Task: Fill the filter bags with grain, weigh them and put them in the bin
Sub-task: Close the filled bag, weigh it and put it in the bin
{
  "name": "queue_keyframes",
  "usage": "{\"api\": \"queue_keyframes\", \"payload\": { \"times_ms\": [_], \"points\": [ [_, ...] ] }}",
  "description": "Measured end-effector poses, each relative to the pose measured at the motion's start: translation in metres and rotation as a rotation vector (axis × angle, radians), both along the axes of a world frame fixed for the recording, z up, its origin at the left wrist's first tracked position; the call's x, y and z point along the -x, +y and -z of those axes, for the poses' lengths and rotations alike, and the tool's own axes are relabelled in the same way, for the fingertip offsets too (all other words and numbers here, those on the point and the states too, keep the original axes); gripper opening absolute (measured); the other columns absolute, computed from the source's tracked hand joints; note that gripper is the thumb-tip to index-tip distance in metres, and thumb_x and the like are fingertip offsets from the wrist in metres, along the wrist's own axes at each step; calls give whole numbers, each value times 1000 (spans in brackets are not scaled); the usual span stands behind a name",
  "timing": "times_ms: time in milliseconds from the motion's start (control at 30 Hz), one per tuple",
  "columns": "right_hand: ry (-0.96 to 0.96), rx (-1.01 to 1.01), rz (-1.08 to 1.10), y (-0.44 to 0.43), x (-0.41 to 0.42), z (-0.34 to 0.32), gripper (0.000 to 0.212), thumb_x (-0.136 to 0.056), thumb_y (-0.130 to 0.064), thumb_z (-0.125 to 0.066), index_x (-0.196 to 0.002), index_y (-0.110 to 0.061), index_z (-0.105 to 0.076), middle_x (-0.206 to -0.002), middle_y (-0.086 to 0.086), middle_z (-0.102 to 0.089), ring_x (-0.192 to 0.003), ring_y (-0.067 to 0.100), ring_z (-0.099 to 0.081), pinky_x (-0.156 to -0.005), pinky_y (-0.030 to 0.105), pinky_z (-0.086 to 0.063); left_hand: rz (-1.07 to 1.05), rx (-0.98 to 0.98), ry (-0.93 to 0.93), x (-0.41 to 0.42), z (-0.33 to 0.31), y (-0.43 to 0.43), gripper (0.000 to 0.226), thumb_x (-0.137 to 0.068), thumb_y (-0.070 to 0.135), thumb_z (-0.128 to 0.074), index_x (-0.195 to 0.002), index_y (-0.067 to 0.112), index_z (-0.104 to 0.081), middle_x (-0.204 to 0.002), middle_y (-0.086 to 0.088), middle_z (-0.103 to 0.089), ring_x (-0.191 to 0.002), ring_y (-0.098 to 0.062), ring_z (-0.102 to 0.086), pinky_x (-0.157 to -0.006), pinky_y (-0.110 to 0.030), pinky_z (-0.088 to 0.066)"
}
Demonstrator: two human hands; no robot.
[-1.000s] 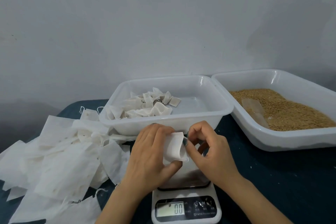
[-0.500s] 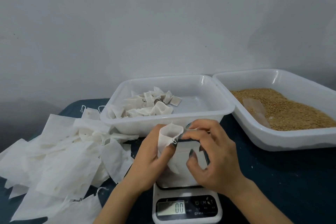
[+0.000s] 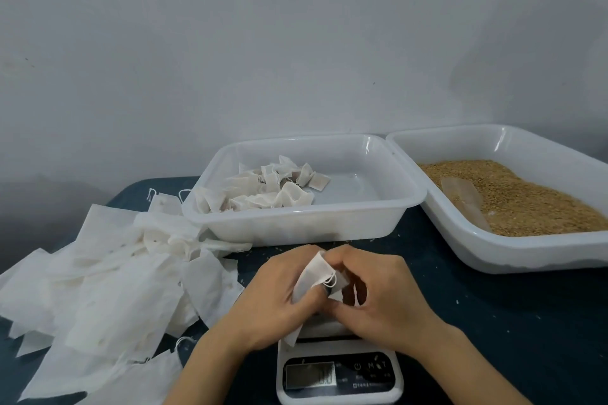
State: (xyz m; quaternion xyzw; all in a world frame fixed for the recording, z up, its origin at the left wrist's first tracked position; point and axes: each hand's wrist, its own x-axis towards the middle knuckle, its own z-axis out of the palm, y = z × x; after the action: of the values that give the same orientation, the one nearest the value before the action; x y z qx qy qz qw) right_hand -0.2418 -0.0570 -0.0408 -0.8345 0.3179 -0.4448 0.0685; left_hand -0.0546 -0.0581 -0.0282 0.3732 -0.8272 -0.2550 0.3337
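A white filter bag (image 3: 313, 277) with a drawstring is held between both hands above the white scale (image 3: 340, 373). My left hand (image 3: 279, 299) grips the bag's body, and my right hand (image 3: 375, 297) pinches its top edge by the string. Both hands cover most of the scale's platform. The display shows a reading I cannot make out. Behind them, a white bin (image 3: 306, 227) holds several filled bags (image 3: 263, 191). To the right, a white tray (image 3: 513, 256) holds brown grain (image 3: 526, 200) with a clear scoop (image 3: 465, 204) lying in it.
A heap of empty white filter bags (image 3: 108, 279) covers the dark table (image 3: 510, 339) on the left, reaching the bin's left corner. A few loose grains lie on the table. A grey wall stands close behind the bin and tray.
The hands have drawn together around the bag and lowered a little toward the scale. The bag's open mouth, visible half a second ago, is now squeezed between the fingers.
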Motion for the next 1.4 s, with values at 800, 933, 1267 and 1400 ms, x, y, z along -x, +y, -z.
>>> {"api": "queue_keyframes", "payload": {
  "times_ms": [800,933,1267,1400],
  "points": [
    [-93,-81,-140,-5,5,-3,21,-81,-20,-82,-100,-23,-75,-100,-22,-68,-97,6,-63,-79,21,-51,-57,-36,-90,-22,-2,-10,52,-74,27,-66,-124,37,-56,-118,23,-63,-113,-4,-60,-92,-27,-50],
    [-53,-56,-101,-8,6,0,12,-82,-23,-81,-89,-16,-74,-95,-11,-70,-99,11,-61,-78,31,-53,-59,-22,-109,-20,2,-10,50,-77,39,-74,-124,38,-54,-116,24,-62,-110,-4,-60,-89,-30,-51],
    [121,29,44,-8,5,4,26,-91,-37,-66,-88,-12,-71,-88,-6,-68,-97,13,-58,-67,36,-52,-171,94,-167,-7,13,-10,50,-77,51,-66,-122,38,-49,-112,27,-58,-103,4,-56,-82,-18,-46],
    [178,79,92,-11,6,9,24,-91,-34,-68,-87,-11,-71,-89,-5,-68,-99,14,-57,-66,34,-52,-176,105,-171,-6,14,-11,47,-76,53,-61,-120,40,-51,-110,28,-60,-100,5,-58,-81,-23,-49]
  ]
}}
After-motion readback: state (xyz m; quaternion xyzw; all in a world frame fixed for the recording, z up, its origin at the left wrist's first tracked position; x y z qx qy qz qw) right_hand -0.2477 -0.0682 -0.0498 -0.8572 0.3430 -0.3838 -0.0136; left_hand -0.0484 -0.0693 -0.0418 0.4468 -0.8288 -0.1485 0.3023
